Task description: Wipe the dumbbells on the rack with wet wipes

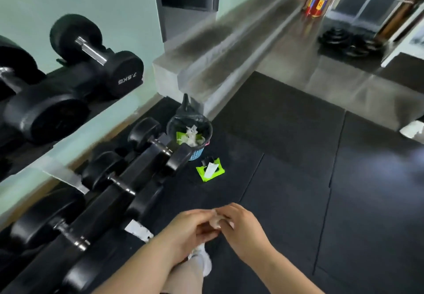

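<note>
Dumbbells [104, 169] lie on the rack [110, 204], at left. Left hand [192, 227] and right hand [243, 227] both pinch a crumpled wet wipe [216, 221]. Judgement: spread it flat first, for fuller contact.

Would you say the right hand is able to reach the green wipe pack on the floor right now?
Probably yes: only bare mat lies between the right hand and the green wipe pack, though it and the left hand pinch a crumpled wipe.
</note>
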